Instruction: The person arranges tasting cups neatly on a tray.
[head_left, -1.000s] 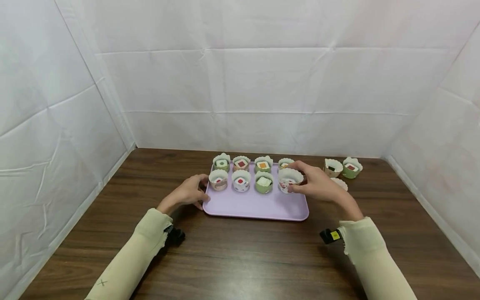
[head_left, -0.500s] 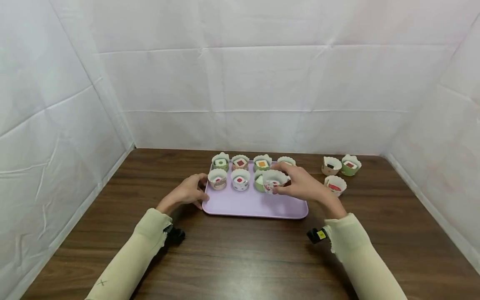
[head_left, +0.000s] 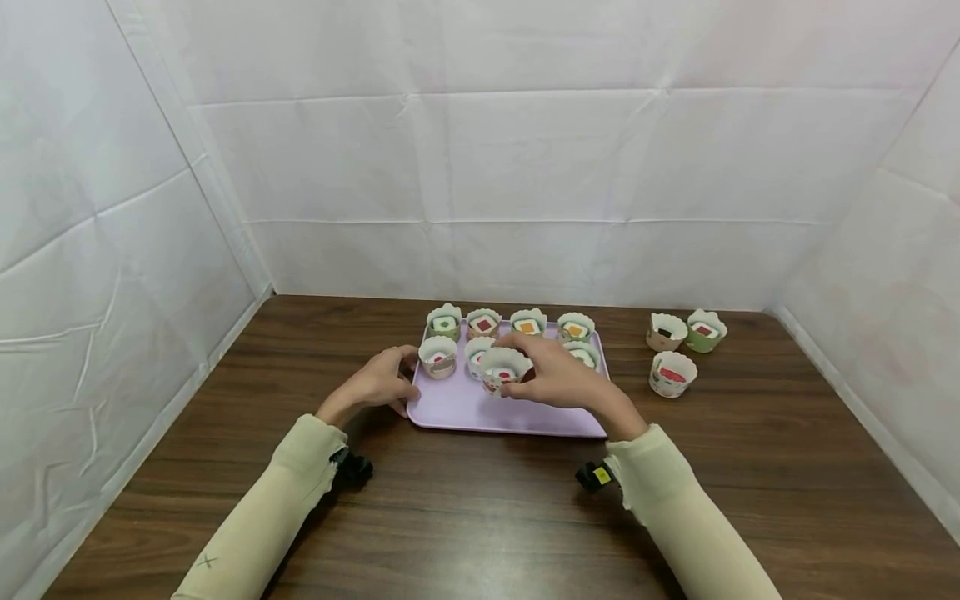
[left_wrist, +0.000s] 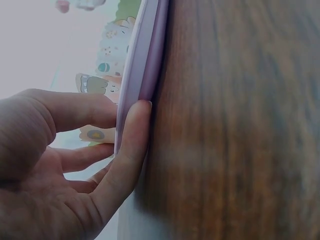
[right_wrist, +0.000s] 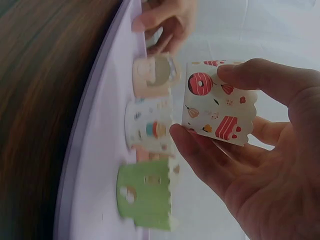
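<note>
My right hand point(head_left: 562, 379) holds a white paper cupcake cup point(right_wrist: 220, 105) printed with red donuts and cake slices, thumb and fingers around its sides. In the head view it is above the lilac tray point(head_left: 480, 414), apart from it and in front of a white printed cup point(head_left: 473, 353), which it partly hides. My left hand point(head_left: 377, 385) pinches the tray's left rim between thumb and fingers. Several paper cups stand on the tray in two rows, with small patterned pieces inside. A green cup point(right_wrist: 145, 192) shows in the right wrist view; in the head view my right hand partly covers it.
Right of the tray, on the brown wooden table point(head_left: 480, 517), stand a beige cup point(head_left: 664, 335), a green cup point(head_left: 703, 333) and a white cup point(head_left: 671, 377) with a red piece inside. White cloth walls point(head_left: 525, 167) enclose the back and sides.
My right hand has carried the white cup leftward, from the right end of the tray's front row to before the second cup from the left. My left hand stays on the rim.
</note>
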